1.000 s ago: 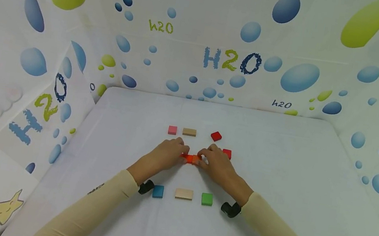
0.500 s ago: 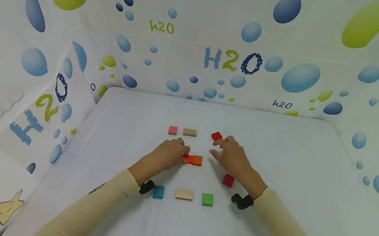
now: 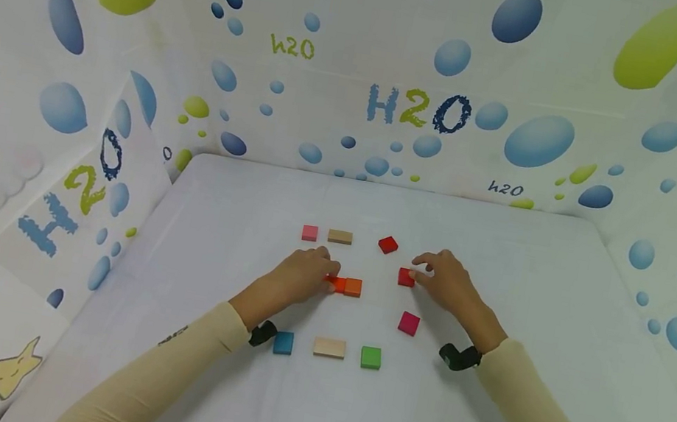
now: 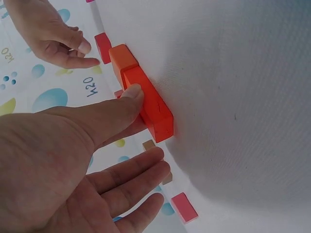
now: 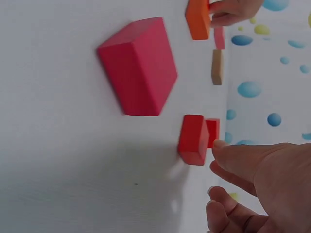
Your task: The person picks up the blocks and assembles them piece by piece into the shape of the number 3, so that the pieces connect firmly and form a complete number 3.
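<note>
Head: red-orange block (image 3: 337,285), touching orange block (image 3: 353,287) on its left, looks light, stiff, sturdy; we'd hold long sides. Left grip (image 3: 303,272) pinches it. Right grip (image 3: 452,284), fingers relaxed, right of orange block, by red block (image 3: 405,277).

Left wrist: red-orange block between thumb and finger.

Right wrist: red block just beside thumb (touching or not, we can't tell).
</note>
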{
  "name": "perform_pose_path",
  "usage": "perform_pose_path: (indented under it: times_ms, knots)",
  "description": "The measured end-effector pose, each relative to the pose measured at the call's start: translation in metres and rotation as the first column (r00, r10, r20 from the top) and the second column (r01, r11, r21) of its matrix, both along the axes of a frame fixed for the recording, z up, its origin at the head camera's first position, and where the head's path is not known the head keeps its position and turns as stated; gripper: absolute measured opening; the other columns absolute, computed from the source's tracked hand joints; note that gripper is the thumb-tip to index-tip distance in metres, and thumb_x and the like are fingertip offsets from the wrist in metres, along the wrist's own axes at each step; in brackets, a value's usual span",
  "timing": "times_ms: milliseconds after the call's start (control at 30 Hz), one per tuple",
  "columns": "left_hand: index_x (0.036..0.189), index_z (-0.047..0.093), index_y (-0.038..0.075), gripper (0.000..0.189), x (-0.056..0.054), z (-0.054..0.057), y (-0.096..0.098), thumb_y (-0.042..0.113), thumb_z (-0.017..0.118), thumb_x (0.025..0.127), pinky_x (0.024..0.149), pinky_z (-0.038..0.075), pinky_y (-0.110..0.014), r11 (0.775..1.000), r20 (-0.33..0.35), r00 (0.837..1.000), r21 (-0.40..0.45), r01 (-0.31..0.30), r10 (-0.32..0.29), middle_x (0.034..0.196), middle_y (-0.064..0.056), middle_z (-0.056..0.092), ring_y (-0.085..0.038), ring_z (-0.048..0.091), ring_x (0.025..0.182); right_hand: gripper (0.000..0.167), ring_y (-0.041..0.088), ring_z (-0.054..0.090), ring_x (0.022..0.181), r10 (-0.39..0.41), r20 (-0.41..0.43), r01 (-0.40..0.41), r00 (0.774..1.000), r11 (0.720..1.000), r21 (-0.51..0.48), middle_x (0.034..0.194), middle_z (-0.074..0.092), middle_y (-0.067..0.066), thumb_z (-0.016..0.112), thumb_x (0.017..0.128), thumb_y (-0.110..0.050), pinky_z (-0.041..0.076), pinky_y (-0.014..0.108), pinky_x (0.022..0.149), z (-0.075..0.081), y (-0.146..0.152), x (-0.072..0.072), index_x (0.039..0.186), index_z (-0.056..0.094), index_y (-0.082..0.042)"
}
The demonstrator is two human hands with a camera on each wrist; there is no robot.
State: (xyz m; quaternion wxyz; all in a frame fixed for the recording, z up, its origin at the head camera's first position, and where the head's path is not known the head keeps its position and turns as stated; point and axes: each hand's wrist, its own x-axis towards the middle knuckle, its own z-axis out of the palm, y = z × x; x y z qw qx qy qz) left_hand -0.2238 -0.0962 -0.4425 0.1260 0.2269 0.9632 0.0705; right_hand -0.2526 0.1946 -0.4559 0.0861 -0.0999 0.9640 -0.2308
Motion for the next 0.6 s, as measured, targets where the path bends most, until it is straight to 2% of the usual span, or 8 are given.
perform_pose_path:
  times_ms: [200,600]
  knots:
    - [0.127,0.071,0.014,0.031,0.001,-0.001,-0.001,0.029,0.075,0.1,0.1,0.058,-0.041,1.0,0.001,1.0,0.008,-0.002,0.002,0.129,-0.014,0.065,-0.029,0.065,0.109,0.035,0.032,0.062,0.106,-0.001,0.02,0.001,1.0,1.0,-0.006,0.118,0.062,0.02,0.069,0.103,-0.023,0.061,0.041,0.084,-0.01,0.002,-0.001,0.135,0.07,-0.01]
    - [0.128,0.071,0.014,0.032,0.0,-0.002,0.0,0.03,0.074,0.1,0.098,0.058,-0.04,1.0,-0.005,1.0,0.003,0.006,-0.006,0.125,-0.013,0.065,-0.027,0.064,0.107,0.032,0.031,0.061,0.105,-0.002,0.03,0.003,1.0,1.0,-0.026,0.118,0.062,0.02,0.067,0.103,-0.02,0.059,0.041,0.083,-0.018,0.001,-0.002,0.133,0.07,-0.01]
